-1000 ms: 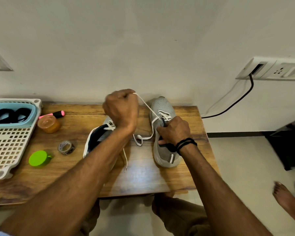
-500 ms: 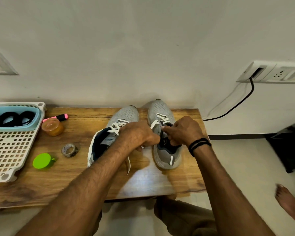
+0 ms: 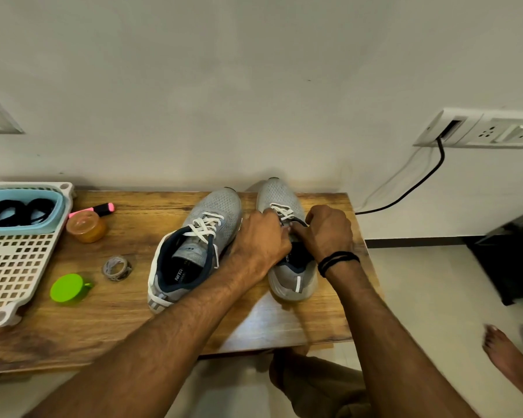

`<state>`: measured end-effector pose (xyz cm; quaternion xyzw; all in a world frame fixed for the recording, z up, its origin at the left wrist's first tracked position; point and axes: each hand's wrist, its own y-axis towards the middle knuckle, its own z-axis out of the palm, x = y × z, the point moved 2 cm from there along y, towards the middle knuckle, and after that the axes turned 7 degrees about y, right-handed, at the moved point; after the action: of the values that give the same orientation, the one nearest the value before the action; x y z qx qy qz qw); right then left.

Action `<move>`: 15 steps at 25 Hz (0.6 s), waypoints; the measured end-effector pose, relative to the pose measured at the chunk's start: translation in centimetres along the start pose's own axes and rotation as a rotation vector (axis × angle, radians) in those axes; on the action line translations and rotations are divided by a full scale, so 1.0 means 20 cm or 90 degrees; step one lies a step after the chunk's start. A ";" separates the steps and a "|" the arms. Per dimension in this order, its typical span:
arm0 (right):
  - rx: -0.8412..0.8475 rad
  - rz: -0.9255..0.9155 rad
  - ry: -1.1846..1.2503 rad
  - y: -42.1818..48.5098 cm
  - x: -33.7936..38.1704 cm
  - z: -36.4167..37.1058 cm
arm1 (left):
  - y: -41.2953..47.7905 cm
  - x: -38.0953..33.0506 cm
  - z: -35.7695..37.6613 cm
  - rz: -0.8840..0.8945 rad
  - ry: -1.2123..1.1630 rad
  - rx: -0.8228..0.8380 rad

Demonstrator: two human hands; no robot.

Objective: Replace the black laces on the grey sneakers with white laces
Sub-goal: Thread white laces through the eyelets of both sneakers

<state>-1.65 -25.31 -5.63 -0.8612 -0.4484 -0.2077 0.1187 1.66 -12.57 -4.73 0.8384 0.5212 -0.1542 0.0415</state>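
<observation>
- The right-side grey mesh sneaker [image 3: 293, 286] stands on the wooden table [image 3: 127, 321], toe to the wall. Its white flat lace [image 3: 282, 210] crosses the front eyelets.
- The left hand [image 3: 261, 236] and the right hand [image 3: 326, 233] meet over the tongue, fingers curled, each pinching that lace.
- Just beside it on the left, the second grey sneaker [image 3: 215, 206] is laced in white.
- Coiled black laces [image 3: 12, 210] lie in a pale blue tray [image 3: 59, 212] at the table's left end.

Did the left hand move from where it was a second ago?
Yes. The left hand came down and rightward, from over the left sneaker to the right sneaker, beside the right hand.
</observation>
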 end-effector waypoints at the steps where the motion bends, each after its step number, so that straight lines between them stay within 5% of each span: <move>1: -0.019 -0.009 0.003 0.00 0.01 0.01 | -0.01 0.00 0.01 0.009 0.022 -0.015; 11: -0.036 0.075 0.067 0.05 -0.06 -0.01 | 0.00 0.06 -0.02 -0.011 -0.067 0.001; 15: -0.032 0.074 0.078 0.05 -0.06 0.00 | 0.01 0.11 -0.02 -0.100 -0.235 0.069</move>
<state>-1.37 -26.71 -6.15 -0.8741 -0.3841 -0.2641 0.1365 2.82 -10.68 -5.09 0.7538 0.5593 -0.3357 0.0793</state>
